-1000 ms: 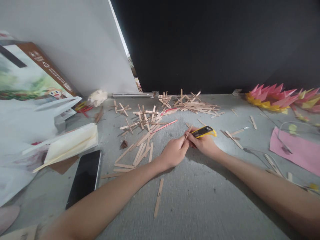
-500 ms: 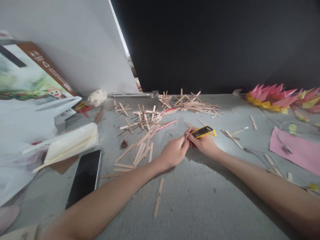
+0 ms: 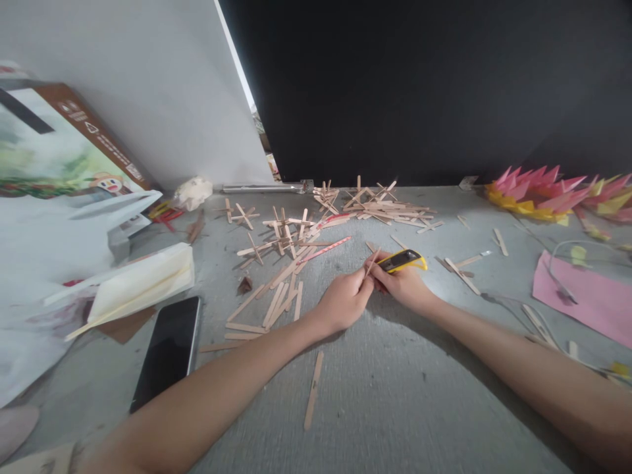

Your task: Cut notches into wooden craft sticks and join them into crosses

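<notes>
The curled left hand [image 3: 347,297] touches the curled right hand [image 3: 403,283]

From where I stand, the bare right hand [image 3: 407,286] and the curled left hand [image 3: 348,299] meet so closely that their fingertips overlap, hiding the lower end of the thin pale wooden stick [image 3: 374,261] and whatever blade the yellow-and-black plastic cutter [image 3: 402,261] has. The left forearm [image 3: 212,398] covers a lower corner of the black glass-faced phone [image 3: 165,352]. Over on the left, a green-and-brown printed carton [image 3: 54,161] runs out of view, its base lost behind a crumpled white plastic bag [image 3: 54,237], its small white lettering too blurred to read. The pink paper sheet [image 3: 587,296] is cut off at right, and a rounded pinkish thing [image 3: 14,428] at lower left, unidentifiable.
</notes>
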`<state>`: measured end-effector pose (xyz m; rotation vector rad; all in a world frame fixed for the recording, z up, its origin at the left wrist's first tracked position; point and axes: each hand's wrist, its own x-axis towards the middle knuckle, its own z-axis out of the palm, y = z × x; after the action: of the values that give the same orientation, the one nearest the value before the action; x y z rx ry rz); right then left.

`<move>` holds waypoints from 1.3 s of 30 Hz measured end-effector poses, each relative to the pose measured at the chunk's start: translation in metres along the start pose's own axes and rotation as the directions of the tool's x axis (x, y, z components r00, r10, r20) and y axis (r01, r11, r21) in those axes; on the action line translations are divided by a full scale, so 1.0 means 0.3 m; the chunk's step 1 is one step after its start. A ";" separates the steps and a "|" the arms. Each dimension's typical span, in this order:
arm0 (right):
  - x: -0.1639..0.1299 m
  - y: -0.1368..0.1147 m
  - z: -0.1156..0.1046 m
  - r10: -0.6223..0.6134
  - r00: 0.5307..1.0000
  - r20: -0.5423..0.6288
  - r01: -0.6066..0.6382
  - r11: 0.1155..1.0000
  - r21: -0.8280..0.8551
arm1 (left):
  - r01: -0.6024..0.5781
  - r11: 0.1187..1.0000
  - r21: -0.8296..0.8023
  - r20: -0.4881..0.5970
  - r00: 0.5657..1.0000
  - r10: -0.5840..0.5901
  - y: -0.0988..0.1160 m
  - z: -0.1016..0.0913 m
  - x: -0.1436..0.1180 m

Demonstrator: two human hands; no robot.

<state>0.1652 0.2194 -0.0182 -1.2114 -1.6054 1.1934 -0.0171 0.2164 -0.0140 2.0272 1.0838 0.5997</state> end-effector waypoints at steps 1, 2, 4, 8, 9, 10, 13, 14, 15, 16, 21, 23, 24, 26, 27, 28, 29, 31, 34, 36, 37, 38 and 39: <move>0.000 0.002 0.000 0.001 1.000 0.001 -0.001 1.000 0.002 | 0.001 1.000 0.003 -0.002 1.000 -0.001 -0.001 0.000 0.000; 0.000 0.004 0.001 0.002 1.000 0.000 -0.002 1.000 0.003 | 0.004 1.000 0.005 -0.003 1.000 -0.004 -0.002 0.000 -0.001; 0.000 0.008 0.002 0.002 1.000 -0.003 -0.002 1.000 0.006 | 0.011 1.000 0.002 -0.001 1.000 -0.011 -0.005 0.001 -0.002; -0.006 0.009 0.003 -0.010 0.999 -0.040 0.011 1.000 0.029 | 0.012 0.991 -0.132 -0.027 1.000 -0.016 -0.010 0.006 0.001; -0.009 0.007 0.003 -0.018 0.997 -0.069 0.020 0.999 0.037 | 0.027 0.975 -0.219 -0.044 0.998 -0.037 -0.010 0.009 0.004; -0.013 0.005 0.002 -0.030 0.994 -0.102 0.035 0.998 0.049 | 0.052 0.945 -0.324 -0.057 0.996 -0.074 -0.010 0.011 0.007; -0.026 -0.008 0.001 -0.086 0.983 -0.162 0.101 0.991 0.088 | 0.133 0.792 -0.596 -0.049 0.978 -0.201 -0.004 0.017 0.017; -0.031 -0.015 0.000 -0.111 0.980 -0.167 0.128 0.988 0.089 | 0.147 0.752 -0.642 -0.040 0.974 -0.224 -0.001 0.017 0.019; -0.037 -0.022 0.000 -0.143 0.974 -0.174 0.159 0.984 0.083 | 0.153 0.728 -0.669 -0.034 0.971 -0.236 0.002 0.018 0.021; -0.043 -0.029 -0.001 -0.177 0.967 -0.181 0.192 0.979 0.068 | 0.153 0.716 -0.681 -0.033 0.970 -0.239 0.004 0.017 0.021; -0.070 -0.037 -0.001 -0.346 0.912 -0.220 0.344 0.938 -0.048 | 0.137 0.723 -0.677 -0.056 0.970 -0.236 0.009 0.013 0.020; -0.074 -0.024 0.000 -0.391 0.897 -0.205 0.373 0.920 -0.120 | 0.131 0.739 -0.661 -0.068 0.970 -0.232 0.005 0.014 0.020; -0.074 -0.017 0.001 -0.408 0.894 -0.184 0.383 0.910 -0.159 | 0.126 0.748 -0.652 -0.075 0.970 -0.229 0.001 0.014 0.020; -0.070 -0.005 0.003 -0.441 0.887 -0.137 0.404 0.884 -0.233 | 0.118 0.767 -0.630 -0.091 0.970 -0.224 -0.007 0.017 0.021; -0.067 -0.002 0.005 -0.456 0.882 -0.120 0.413 0.871 -0.266 | 0.115 0.775 -0.622 -0.097 0.970 -0.222 -0.012 0.018 0.022; -0.063 0.000 0.006 -0.468 0.877 -0.110 0.421 0.858 -0.294 | 0.114 0.781 -0.615 -0.102 0.970 -0.221 -0.016 0.019 0.023; -0.060 0.001 0.007 -0.480 0.871 -0.110 0.427 0.848 -0.315 | 0.112 0.785 -0.610 -0.105 0.970 -0.220 -0.020 0.020 0.024; -0.055 -0.002 0.008 -0.494 0.860 -0.126 0.432 0.837 -0.337 | 0.107 0.786 -0.609 -0.112 0.969 -0.219 -0.025 0.022 0.026; -0.050 -0.006 0.010 -0.485 0.861 -0.156 0.416 0.846 -0.335 | 0.092 0.794 -0.601 -0.110 0.974 -0.196 -0.029 0.022 0.028; -0.050 -0.007 0.011 -0.472 0.866 -0.166 0.400 0.853 -0.335 | 0.086 0.809 -0.581 -0.110 0.977 -0.182 -0.031 0.022 0.028; -0.051 -0.008 0.012 -0.463 0.870 -0.168 0.392 0.858 -0.332 | 0.084 0.817 -0.571 -0.114 0.977 -0.180 -0.032 0.022 0.027; -0.051 -0.007 0.013 -0.455 0.875 -0.168 0.386 0.863 -0.327 | 0.081 0.823 -0.562 -0.120 0.977 -0.178 -0.033 0.023 0.027; -0.052 -0.007 0.014 -0.447 0.879 -0.167 0.380 0.868 -0.319 | 0.077 0.829 -0.554 -0.127 0.976 -0.176 -0.033 0.023 0.026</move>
<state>0.1645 0.2031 -0.0180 -1.0502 -1.7733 0.5398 -0.0131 0.2240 -0.0257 1.4111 0.9931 0.9129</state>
